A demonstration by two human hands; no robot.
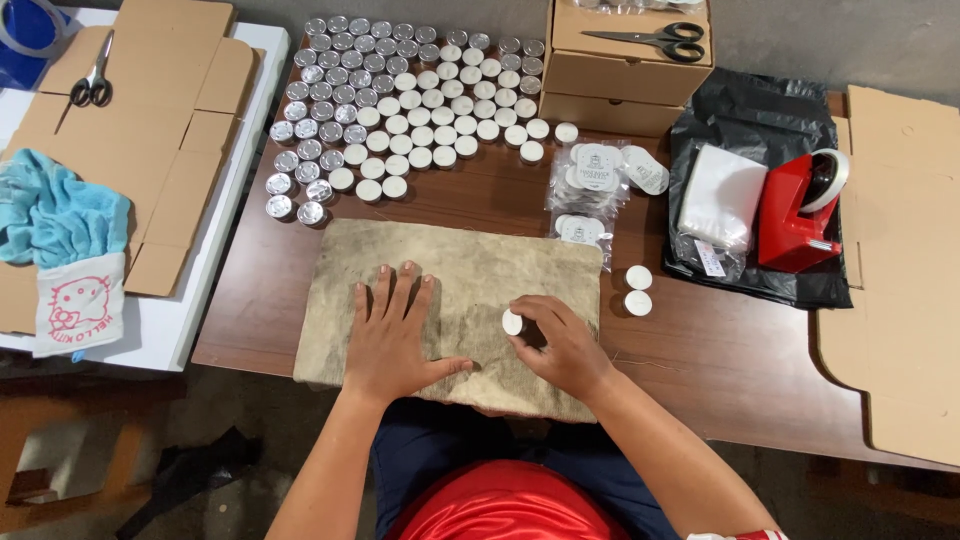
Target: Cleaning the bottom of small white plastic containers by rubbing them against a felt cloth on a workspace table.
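My left hand [392, 335] lies flat, fingers spread, on a worn beige cloth [470, 265] that covers the front of the brown table [720, 350]. My right hand [560, 340] rests on the same cloth and pinches a small white tealight candle [512, 322] on its side. Two more white tealights [638, 290] stand just right of the cloth. Several clear packets of tealights [598, 185] lie beyond the cloth's far right corner.
Many tealights [400, 100], some silver side up, fill the table's far left. Cardboard boxes with black scissors [650, 40] stand at the back. A red tape dispenser [800, 210] sits on a black bag. Flat cardboard [900, 250] lies right; a blue towel [60, 215] left.
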